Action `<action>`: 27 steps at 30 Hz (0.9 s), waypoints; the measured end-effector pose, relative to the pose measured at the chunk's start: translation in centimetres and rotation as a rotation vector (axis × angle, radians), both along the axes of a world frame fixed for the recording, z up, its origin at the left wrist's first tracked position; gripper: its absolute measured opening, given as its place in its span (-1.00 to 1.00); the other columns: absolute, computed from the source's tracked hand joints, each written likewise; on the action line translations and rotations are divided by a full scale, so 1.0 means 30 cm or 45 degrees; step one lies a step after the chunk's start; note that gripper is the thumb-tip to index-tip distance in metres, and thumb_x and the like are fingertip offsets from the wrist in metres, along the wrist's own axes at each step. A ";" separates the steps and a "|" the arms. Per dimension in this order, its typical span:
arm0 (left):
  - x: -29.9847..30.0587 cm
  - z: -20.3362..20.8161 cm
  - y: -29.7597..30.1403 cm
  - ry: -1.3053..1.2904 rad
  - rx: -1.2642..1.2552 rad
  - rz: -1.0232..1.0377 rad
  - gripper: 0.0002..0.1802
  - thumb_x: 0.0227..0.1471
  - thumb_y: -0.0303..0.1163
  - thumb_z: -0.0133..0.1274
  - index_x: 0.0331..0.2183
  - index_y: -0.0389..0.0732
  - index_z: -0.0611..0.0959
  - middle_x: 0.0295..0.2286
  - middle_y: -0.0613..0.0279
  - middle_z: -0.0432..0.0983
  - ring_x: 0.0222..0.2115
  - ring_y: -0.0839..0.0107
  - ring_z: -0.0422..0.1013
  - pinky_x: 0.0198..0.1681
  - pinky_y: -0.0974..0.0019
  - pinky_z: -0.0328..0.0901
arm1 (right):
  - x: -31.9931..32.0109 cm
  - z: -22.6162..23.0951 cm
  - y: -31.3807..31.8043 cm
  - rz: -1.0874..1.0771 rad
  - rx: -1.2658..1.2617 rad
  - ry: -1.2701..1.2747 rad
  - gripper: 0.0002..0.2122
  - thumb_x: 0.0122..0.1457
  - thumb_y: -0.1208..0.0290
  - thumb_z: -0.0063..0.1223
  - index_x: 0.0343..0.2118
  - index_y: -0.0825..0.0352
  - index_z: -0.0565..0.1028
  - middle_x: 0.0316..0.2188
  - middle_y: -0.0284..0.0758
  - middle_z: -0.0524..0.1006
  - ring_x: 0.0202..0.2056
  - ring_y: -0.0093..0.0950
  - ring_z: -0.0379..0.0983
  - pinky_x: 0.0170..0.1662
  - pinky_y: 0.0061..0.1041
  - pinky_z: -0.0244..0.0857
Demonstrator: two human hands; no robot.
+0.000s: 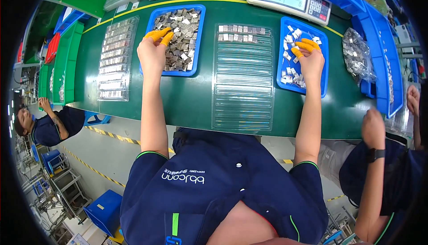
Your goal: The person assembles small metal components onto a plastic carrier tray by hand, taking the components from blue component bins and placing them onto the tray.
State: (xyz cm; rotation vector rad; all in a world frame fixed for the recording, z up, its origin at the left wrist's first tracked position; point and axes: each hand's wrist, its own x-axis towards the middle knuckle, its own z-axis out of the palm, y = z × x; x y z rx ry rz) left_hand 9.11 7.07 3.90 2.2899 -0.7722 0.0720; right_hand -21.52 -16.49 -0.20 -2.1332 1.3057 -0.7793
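Orange finger cots cover several fingertips on both hands. My left hand (154,51) reaches over a blue tray (196,62) heaped with small grey metal pieces (183,26); its thumb and finger are drawn together among them, and whatever lies between the tips is hidden. Over a smaller blue tray (324,73) on the right, my right hand (312,60) has its fingertips closed in at the small white-and-silver parts (292,72); what they grip is too small to make out. Between the trays lies a clear plastic blister tray (243,84), its two far rows holding silver parts (237,37).
A filled blister tray (115,62) lies at the left, beside green bins (67,67). A digital scale (290,0) stands at the back right. A bag of parts (358,55) and blue bins (379,58) flank the right end, where a co-worker's arm (374,156) reaches in.
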 end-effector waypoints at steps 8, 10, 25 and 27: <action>-0.168 0.031 -0.037 0.867 -0.692 -0.400 -0.71 -0.10 -0.56 0.10 -0.23 -0.37 0.57 -0.37 0.16 0.54 -0.41 0.53 0.44 -0.28 0.55 0.30 | 0.069 0.109 0.121 0.161 0.188 -0.671 -0.84 -0.01 0.52 0.12 -0.32 0.30 0.56 -0.42 -0.31 0.55 -0.41 -0.58 0.46 -0.33 -0.63 0.32; -0.215 0.046 -0.048 1.003 -0.621 -0.473 -0.73 -0.09 -0.55 0.08 -0.25 -0.41 0.56 -0.37 0.13 0.54 -0.40 0.51 0.45 -0.31 0.52 0.33 | 0.117 0.161 0.205 0.329 0.210 -0.629 -0.82 0.05 0.55 0.04 -0.24 0.31 0.53 -0.31 -0.33 0.48 -0.34 -0.58 0.41 -0.26 -0.62 0.32; -0.355 0.076 -0.074 1.515 -0.603 -0.588 -0.73 -0.06 -0.51 0.07 -0.24 -0.39 0.54 -0.38 0.13 0.54 -0.43 0.45 0.49 -0.36 0.52 0.37 | 0.217 0.185 0.392 0.346 0.828 -0.981 -0.78 -0.04 0.65 0.11 -0.28 0.53 0.46 -0.35 -0.18 0.52 -0.35 -0.43 0.51 -0.30 -0.60 0.38; -0.353 0.068 -0.071 1.530 -0.554 -0.608 -0.73 -0.06 -0.51 0.08 -0.24 -0.38 0.55 -0.36 0.12 0.54 -0.43 0.46 0.49 -0.37 0.52 0.37 | 0.205 0.176 0.391 0.318 0.823 -0.989 -0.77 -0.03 0.64 0.11 -0.26 0.53 0.45 -0.34 -0.18 0.52 -0.35 -0.43 0.51 -0.28 -0.60 0.38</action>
